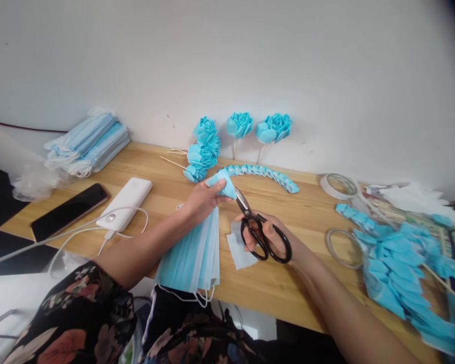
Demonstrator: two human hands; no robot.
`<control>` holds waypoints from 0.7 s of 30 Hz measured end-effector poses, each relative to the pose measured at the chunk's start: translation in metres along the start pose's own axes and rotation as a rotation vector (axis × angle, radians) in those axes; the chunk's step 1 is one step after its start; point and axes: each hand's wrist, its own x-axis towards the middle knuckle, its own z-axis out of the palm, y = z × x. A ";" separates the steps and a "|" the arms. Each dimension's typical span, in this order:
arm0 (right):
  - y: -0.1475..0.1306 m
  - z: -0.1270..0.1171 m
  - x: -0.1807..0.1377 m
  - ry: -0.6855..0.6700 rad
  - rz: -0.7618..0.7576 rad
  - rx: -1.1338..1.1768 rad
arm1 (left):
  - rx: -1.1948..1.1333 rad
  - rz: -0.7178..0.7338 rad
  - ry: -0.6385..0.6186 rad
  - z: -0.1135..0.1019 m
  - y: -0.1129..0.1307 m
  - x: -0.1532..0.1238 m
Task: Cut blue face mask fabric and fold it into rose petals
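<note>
My left hand [208, 197] pinches a small folded piece of light blue mask fabric [227, 188] above the table. In my right hand [275, 230] are black-handled scissors [250, 215], with fingers through the loops and the blades touching the fabric's lower right edge. Whether the blades are parted is hard to tell. Beneath my left forearm lies a stack of blue face masks [191, 253], ear loops hanging over the table's front edge. Pale cut fabric pieces [240, 250] rest under the scissors. A curved strip of folded blue pieces [265, 173] lies just behind my hands.
Blue fabric flowers on sticks [275, 129] lean at the wall. Left are a mask pile [89, 141], a phone [70, 212] and a white power bank [126, 205] with its cable. Right are tape rolls [339, 187] and a heap of blue folded strips [396, 268].
</note>
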 end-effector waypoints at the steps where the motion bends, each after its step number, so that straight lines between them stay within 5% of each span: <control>1: 0.001 -0.001 0.000 -0.009 0.001 0.027 | 0.009 0.004 -0.007 0.000 0.000 0.000; 21: -0.004 0.001 0.001 -0.023 -0.030 0.029 | 0.044 0.032 -0.017 0.003 -0.003 -0.003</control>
